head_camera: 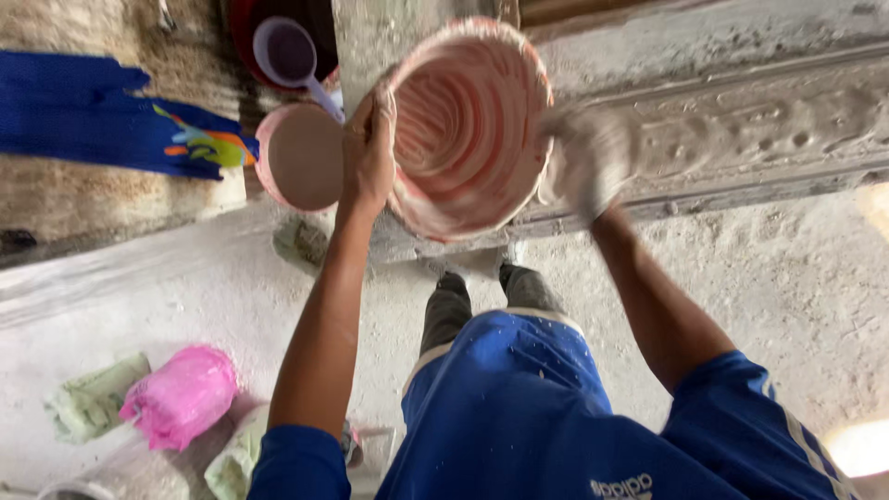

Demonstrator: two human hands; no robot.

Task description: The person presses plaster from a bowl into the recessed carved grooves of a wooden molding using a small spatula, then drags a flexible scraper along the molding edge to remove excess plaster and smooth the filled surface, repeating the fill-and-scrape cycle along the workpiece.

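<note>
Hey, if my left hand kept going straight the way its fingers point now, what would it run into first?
The left hand grips the rim of the pink bucket, fingers pointing up the frame. Straight on, it would probably first meet the purple scoop over the red tub, though depth is unclear.

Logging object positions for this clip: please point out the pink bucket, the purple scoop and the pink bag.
pink bucket (463,130), head view, on its ribbed inner wall.
purple scoop (289,53), head view, on the inside of its bowl.
pink bag (181,395), head view, on its crumpled middle.
</note>
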